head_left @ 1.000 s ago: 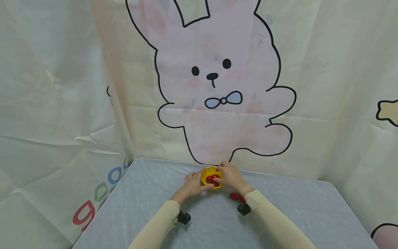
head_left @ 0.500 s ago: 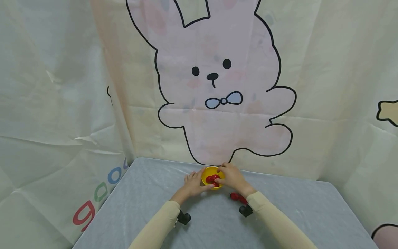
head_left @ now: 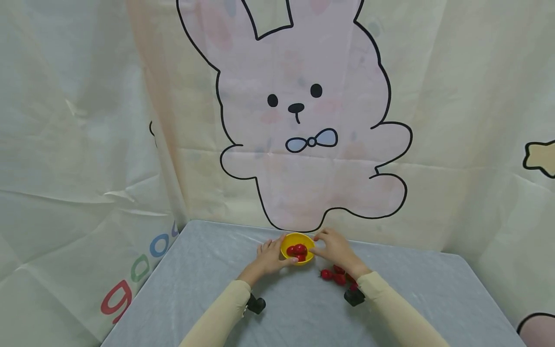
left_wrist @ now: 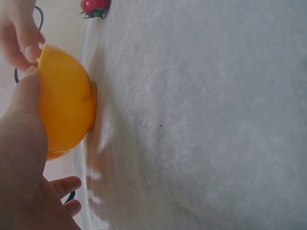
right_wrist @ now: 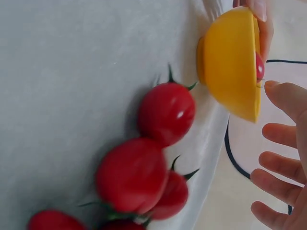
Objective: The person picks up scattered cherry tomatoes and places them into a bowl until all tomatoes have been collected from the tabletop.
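Note:
A yellow bowl (head_left: pixel 297 238) stands near the far edge of the table, with several cherry tomatoes (head_left: pixel 299 249) inside. My left hand (head_left: pixel 270 257) holds the bowl from its left side. In the left wrist view the thumb (left_wrist: pixel 28 93) lies at the bowl's rim, and the far fingers are partly hidden. My right hand (head_left: pixel 336 249) is just right of the bowl, its fingers spread and holding nothing in the right wrist view. Several more cherry tomatoes (right_wrist: pixel 166 114), with green stems, lie on the table below the right hand, partly covered by the wrist.
A grey-blue cloth covers the table (head_left: pixel 299 308). Right behind its far edge hangs a curtain (head_left: pixel 433 202) printed with a large rabbit. A black wrist camera (head_left: pixel 256 304) is strapped under the left wrist, another black camera (head_left: pixel 354 297) under the right.
My right hand has drawn back to the right, out of the bowl, and its fingers have opened. More loose tomatoes now show beside the wrist. The left hand and bowl stay put.

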Demonstrator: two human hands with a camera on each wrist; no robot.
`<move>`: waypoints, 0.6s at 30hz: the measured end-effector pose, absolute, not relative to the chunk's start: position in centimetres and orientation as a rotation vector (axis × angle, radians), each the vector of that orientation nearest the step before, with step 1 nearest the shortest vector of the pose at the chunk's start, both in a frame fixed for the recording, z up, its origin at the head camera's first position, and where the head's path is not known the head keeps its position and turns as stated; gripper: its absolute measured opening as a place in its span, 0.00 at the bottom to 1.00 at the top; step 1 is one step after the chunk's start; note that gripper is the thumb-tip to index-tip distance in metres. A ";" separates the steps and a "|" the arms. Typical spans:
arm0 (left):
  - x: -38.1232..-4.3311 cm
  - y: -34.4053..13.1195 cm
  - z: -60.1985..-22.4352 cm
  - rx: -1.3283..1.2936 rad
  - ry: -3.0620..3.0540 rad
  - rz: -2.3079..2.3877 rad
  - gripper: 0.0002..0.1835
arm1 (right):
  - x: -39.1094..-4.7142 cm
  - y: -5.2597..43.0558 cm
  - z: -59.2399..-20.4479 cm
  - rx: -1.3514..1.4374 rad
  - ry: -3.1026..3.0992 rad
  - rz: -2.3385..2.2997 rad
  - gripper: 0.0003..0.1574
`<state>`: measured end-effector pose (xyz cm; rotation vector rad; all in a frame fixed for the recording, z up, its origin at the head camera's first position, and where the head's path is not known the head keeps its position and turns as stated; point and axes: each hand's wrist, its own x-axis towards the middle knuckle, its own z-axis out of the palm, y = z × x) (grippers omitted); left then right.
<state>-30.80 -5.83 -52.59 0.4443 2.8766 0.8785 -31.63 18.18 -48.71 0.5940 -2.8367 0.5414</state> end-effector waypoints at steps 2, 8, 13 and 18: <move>-30.8 -5.8 -52.6 0.444 2.877 0.878 0.52 | -31.2 18.7 -48.8 0.569 -2.854 0.561 0.24; -30.8 -5.7 -52.8 0.425 2.873 0.877 0.53 | -30.6 20.8 -49.7 0.493 -2.873 0.524 0.22; -30.8 -5.7 -52.8 0.409 2.865 0.869 0.53 | -29.9 22.2 -50.0 0.452 -2.898 0.525 0.22; -30.8 -5.7 -52.8 0.412 2.867 0.869 0.53 | -29.2 23.1 -50.0 0.433 -2.912 0.540 0.21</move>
